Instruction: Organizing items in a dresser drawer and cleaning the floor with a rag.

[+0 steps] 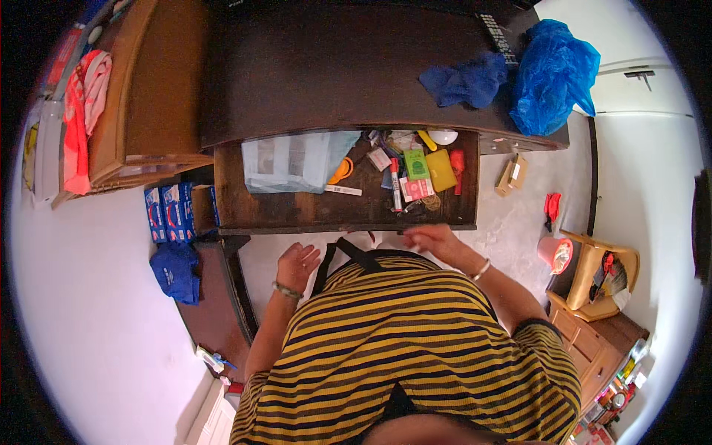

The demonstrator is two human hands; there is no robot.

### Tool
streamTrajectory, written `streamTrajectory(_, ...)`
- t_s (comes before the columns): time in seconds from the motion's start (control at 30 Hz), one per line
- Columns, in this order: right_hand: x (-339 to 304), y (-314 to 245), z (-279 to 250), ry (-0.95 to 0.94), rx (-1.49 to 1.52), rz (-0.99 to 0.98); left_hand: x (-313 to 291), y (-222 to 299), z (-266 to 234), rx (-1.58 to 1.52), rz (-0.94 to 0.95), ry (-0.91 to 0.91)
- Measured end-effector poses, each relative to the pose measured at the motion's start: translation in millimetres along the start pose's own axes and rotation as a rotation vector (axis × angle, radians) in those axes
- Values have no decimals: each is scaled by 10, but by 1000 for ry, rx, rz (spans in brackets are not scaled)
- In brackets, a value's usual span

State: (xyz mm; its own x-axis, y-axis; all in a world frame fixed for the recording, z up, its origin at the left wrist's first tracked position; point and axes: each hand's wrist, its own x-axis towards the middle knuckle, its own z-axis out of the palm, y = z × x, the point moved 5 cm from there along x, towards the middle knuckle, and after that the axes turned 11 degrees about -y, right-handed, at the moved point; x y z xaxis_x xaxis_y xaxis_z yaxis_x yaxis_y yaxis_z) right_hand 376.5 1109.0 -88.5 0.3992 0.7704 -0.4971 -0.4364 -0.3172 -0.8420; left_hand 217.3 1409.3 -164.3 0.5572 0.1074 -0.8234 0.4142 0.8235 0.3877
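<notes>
An open dark wooden drawer (311, 215) juts out from the cabinet in front of me. My right hand (436, 243) is at the drawer's front edge, fingers stretched toward it; whether they touch it I cannot tell. My left hand (298, 265) hangs below the drawer's left part, fingers apart and nothing in it. Inside lie a folded pale blue sheet (285, 162), orange-handled scissors (342, 171), a white strip (344, 190), a red and white marker (396, 185), a green pack (416, 165), a yellow pack (442, 170) and a red item (457, 170).
On the dark cabinet top (334, 67) are a blue cloth (467, 80), a blue plastic bag (555, 78) and a remote control (497, 38). Blue boxes (176, 211) stand left of the drawer. An open cardboard box (512, 175) and a pink bin (555, 254) stand at right.
</notes>
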Motion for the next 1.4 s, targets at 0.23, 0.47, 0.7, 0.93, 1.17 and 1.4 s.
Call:
streamTrajectory(0.23,-311,687,-297,346,-319,141,383,195,472,-191,-37,-397)
streamTrajectory(0.47,51,558,-441,517,186,35,683,521,616,-260,-46,-465)
streamTrajectory(0.7,659,202,-1143,598,162,-10,1203,1055,1329,-195,196,-471)
streamTrajectory(0.93,688,-126,-1382,705,-329,-203,1406,1224,1595,-165,287,-521)
streamTrajectory(1.17,-339,-1348,-1863,1193,-806,-497,879,971,1225,29,97,-407)
streamTrajectory(1.4,-600,-1642,-2990,1612,-1022,-172,485,709,1373,204,86,-507)
